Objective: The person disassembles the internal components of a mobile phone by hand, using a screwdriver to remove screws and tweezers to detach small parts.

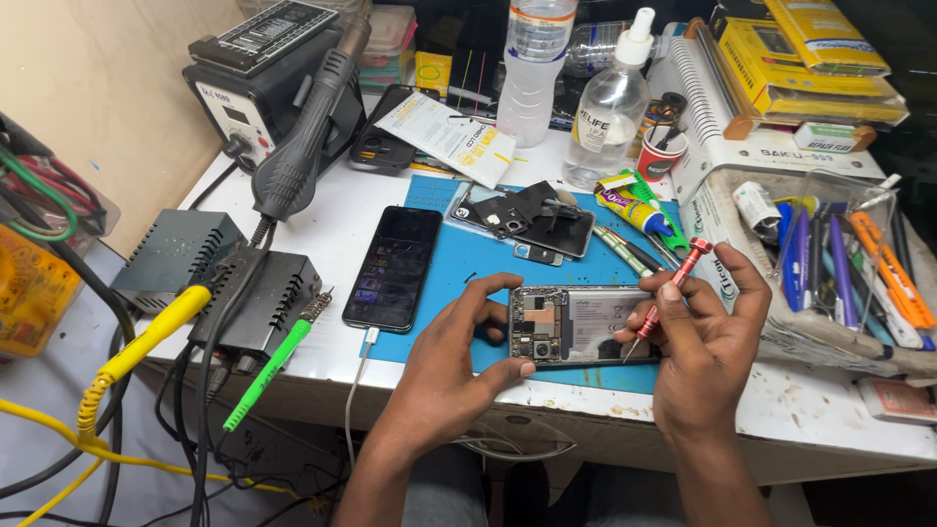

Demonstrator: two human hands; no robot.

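My left hand [451, 363] clamps the opened phone [582, 326] by its near end, pinning it flat on the blue mat [459, 263] so it cannot slide; my right hand [705, 337] pinches a red screwdriver [667, 301], tip down on the phone's right side.

Far left of the bench: hot-air station [256, 93], its grey handle [310, 127] leaning down toward 2 dark boxes [220, 278]. Beside those, green-handled soldering iron [275, 363] and yellow cables [117, 376]. On the blue mat [444, 268]: dark phone [393, 267], screen up, and removed black covers [527, 217]. Behind: 1 water bottle [534, 68], 1 nozzle-topped clear bottle [612, 102]. Right: clear tray of pens and tools [839, 259], yellow boxes [810, 59].
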